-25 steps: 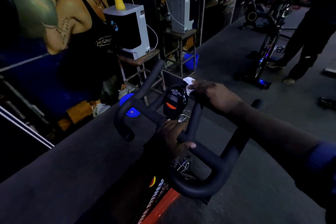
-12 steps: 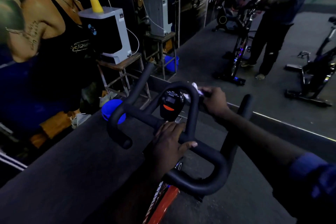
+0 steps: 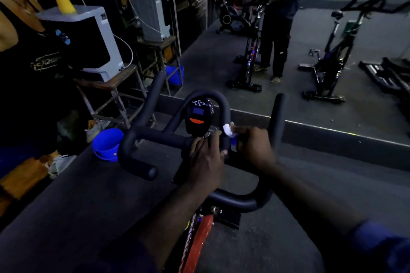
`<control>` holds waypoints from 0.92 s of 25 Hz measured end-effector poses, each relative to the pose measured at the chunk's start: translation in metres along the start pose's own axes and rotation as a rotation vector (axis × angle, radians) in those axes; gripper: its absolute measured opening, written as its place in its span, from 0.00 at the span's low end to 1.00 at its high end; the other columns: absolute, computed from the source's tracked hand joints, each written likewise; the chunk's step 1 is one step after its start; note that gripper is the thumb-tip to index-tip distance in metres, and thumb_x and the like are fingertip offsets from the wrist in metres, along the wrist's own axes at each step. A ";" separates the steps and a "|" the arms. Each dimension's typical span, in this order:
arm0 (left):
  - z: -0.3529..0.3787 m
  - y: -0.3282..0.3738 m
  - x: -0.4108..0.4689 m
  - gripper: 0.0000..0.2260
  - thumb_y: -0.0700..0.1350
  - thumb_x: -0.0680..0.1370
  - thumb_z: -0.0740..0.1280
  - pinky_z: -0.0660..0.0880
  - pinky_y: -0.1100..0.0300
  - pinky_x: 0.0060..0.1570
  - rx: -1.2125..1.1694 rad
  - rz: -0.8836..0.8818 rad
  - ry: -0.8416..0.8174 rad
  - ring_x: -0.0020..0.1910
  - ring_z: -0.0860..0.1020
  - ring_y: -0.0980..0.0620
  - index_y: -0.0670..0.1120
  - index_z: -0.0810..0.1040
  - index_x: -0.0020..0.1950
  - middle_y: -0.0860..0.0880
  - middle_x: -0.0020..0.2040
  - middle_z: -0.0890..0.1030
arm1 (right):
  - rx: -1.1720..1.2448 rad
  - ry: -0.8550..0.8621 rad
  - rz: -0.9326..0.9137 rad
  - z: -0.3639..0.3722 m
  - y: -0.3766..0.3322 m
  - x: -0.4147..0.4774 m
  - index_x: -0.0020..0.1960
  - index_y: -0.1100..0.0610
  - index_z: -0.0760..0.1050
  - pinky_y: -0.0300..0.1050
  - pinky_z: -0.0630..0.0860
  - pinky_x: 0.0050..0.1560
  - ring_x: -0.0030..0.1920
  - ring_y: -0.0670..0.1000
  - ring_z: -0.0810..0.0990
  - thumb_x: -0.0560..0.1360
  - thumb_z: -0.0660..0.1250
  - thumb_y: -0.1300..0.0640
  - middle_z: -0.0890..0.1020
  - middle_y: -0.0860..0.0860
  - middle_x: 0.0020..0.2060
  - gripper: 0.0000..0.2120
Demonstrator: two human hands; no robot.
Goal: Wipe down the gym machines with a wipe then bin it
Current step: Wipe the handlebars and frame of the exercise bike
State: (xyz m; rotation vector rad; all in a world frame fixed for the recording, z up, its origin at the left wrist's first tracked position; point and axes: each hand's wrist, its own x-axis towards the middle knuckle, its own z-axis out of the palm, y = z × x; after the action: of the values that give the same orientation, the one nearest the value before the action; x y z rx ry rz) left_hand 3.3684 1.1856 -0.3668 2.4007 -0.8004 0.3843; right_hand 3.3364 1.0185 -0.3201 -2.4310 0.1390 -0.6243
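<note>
Right hand (image 3: pixel 255 147) pinches the wipe (image 3: pixel 228 129) onto the handlebar loop (image 3: pixel 221 104) just ahead of it, left hand (image 3: pixel 206 159) alongside grips the crossbar (image 3: pixel 159 135), and that small wad could snag there and drop!

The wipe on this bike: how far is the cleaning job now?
Done: nothing shows as finished; no wiped part can be told. In hand: the right hand presses the wipe on the handlebar loop beside the console; the left hand grips the crossbar. Left: other parts, then binning the wipe.
</note>
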 end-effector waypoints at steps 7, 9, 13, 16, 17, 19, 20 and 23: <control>-0.002 0.013 0.008 0.08 0.47 0.81 0.63 0.74 0.47 0.62 0.185 0.420 -0.018 0.61 0.75 0.44 0.47 0.79 0.55 0.48 0.59 0.79 | -0.372 -0.290 -0.440 -0.084 0.041 -0.030 0.55 0.56 0.85 0.47 0.81 0.50 0.52 0.56 0.83 0.77 0.63 0.56 0.84 0.53 0.54 0.13; 0.004 0.017 0.020 0.03 0.44 0.77 0.68 0.72 0.47 0.65 0.197 0.521 0.015 0.55 0.77 0.42 0.45 0.79 0.46 0.45 0.47 0.81 | -0.359 -0.075 -0.241 -0.091 0.057 -0.028 0.57 0.54 0.84 0.49 0.79 0.48 0.50 0.59 0.81 0.75 0.61 0.60 0.81 0.52 0.52 0.16; 0.010 0.025 0.059 0.06 0.45 0.70 0.64 0.73 0.48 0.50 0.289 0.616 -0.119 0.38 0.77 0.41 0.45 0.76 0.35 0.43 0.32 0.79 | -0.321 -0.214 -0.293 -0.063 0.055 -0.074 0.58 0.50 0.80 0.43 0.70 0.47 0.47 0.53 0.73 0.81 0.62 0.54 0.76 0.47 0.51 0.09; 0.006 0.045 0.087 0.18 0.53 0.71 0.57 0.73 0.50 0.54 0.477 0.587 -0.445 0.43 0.82 0.41 0.43 0.83 0.42 0.42 0.39 0.84 | -0.310 -0.112 -0.219 -0.089 0.052 -0.043 0.61 0.54 0.81 0.46 0.76 0.44 0.47 0.58 0.80 0.76 0.60 0.52 0.81 0.54 0.50 0.18; 0.006 0.050 0.091 0.20 0.54 0.73 0.57 0.71 0.50 0.57 0.547 0.571 -0.499 0.47 0.83 0.42 0.44 0.84 0.46 0.43 0.43 0.85 | -0.297 -0.020 -0.143 -0.097 0.057 -0.023 0.59 0.54 0.82 0.47 0.77 0.44 0.46 0.59 0.81 0.76 0.59 0.51 0.81 0.55 0.49 0.18; 0.013 0.055 0.090 0.20 0.57 0.75 0.59 0.70 0.50 0.59 0.597 0.566 -0.454 0.47 0.83 0.43 0.45 0.84 0.47 0.44 0.45 0.86 | -0.277 0.026 -0.125 -0.097 0.066 0.003 0.58 0.55 0.83 0.46 0.77 0.45 0.45 0.58 0.80 0.77 0.58 0.49 0.79 0.55 0.48 0.19; 0.016 0.054 0.089 0.19 0.57 0.75 0.60 0.70 0.50 0.56 0.587 0.548 -0.437 0.44 0.83 0.44 0.45 0.84 0.45 0.44 0.42 0.86 | -0.287 -0.063 -0.184 -0.087 0.068 0.000 0.58 0.56 0.82 0.47 0.76 0.45 0.45 0.58 0.78 0.79 0.59 0.51 0.78 0.56 0.47 0.17; 0.023 0.045 0.087 0.17 0.55 0.69 0.62 0.72 0.52 0.46 0.460 0.554 -0.294 0.34 0.81 0.43 0.43 0.82 0.33 0.45 0.31 0.83 | -0.391 -0.364 -0.495 -0.060 0.068 -0.045 0.51 0.56 0.78 0.55 0.77 0.45 0.46 0.57 0.74 0.84 0.62 0.52 0.76 0.54 0.46 0.10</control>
State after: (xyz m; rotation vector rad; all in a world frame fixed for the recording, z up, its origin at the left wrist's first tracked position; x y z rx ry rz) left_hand 3.4100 1.1029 -0.3287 2.6549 -1.6805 0.4737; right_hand 3.2723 0.9421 -0.3366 -2.9371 -0.5539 -0.3682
